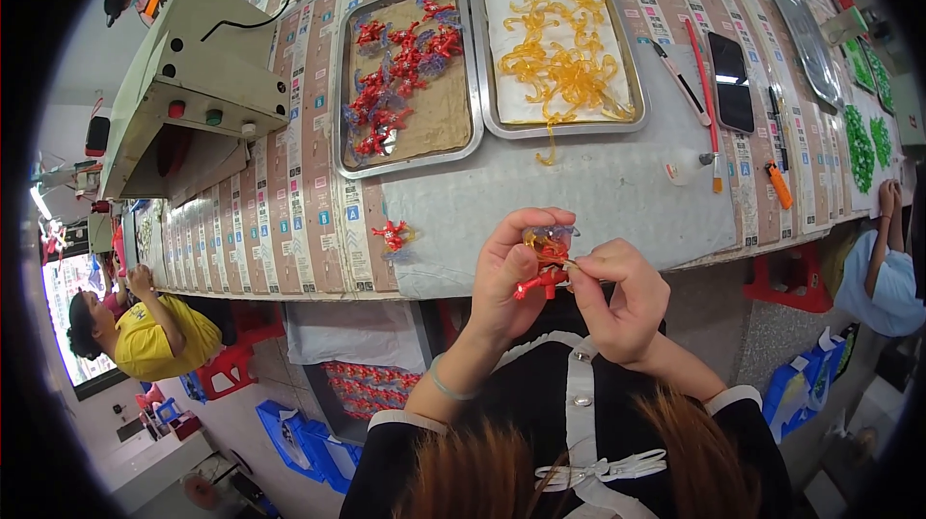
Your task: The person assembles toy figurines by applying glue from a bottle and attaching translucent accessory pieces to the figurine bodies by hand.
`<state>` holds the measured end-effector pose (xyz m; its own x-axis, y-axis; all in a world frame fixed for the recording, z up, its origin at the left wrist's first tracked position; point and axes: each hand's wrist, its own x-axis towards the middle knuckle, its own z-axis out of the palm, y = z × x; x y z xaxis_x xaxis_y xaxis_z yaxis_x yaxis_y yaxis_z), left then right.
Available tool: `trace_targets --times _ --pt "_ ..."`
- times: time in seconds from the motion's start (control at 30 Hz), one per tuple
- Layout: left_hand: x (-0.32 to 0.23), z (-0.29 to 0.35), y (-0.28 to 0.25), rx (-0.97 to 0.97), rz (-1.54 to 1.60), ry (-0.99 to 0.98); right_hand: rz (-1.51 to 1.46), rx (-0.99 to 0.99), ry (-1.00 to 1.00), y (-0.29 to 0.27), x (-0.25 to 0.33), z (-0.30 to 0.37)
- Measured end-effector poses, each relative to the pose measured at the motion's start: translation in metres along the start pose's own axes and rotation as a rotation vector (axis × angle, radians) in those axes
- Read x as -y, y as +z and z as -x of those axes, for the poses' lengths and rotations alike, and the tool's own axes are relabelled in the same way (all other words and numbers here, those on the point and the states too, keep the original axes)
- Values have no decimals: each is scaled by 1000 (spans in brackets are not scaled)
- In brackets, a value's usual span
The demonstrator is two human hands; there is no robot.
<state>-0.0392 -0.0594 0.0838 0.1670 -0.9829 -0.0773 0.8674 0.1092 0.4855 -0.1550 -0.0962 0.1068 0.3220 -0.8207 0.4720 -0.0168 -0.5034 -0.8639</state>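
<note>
Pinching a small red plastic figure (542,280) with an orange piece on top, the left hand (509,273) and right hand (622,299) grasp it together, near the table's (579,201) edge. Farther left lies another red figure (393,234); two trays (479,85) sit beyond.

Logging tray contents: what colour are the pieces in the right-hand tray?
Translucent orange-yellow pieces, head view.
</note>
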Motion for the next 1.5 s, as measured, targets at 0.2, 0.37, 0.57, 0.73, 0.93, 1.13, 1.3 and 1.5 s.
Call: trace_targets --times 0.2,0.37,0.57,0.73,0.93,1.13,1.3,1.5 --pt "-6 -1 1 16 -57 -26 -35 67 152 -9 3 -5" --pt "-9 -1 5 -42 -136 5 -63 116 244 -10 1 -6" --pt "-10 0 4 -68 -173 -25 -49 194 217 -15 -1 -10" --pt "-10 -1 8 -127 -151 -62 23 326 179 -21 -5 -17" --pt "-11 -5 13 -134 -52 -100 96 251 19 -20 -7 -22" --pt "-12 -1 12 -69 21 -124 277 252 -146 -15 -6 -16" --pt "-8 0 11 -35 32 -127 274 188 -271 -14 -10 -10" --pt "-10 -3 13 -90 -33 -150 228 194 -244 -13 -18 -11"
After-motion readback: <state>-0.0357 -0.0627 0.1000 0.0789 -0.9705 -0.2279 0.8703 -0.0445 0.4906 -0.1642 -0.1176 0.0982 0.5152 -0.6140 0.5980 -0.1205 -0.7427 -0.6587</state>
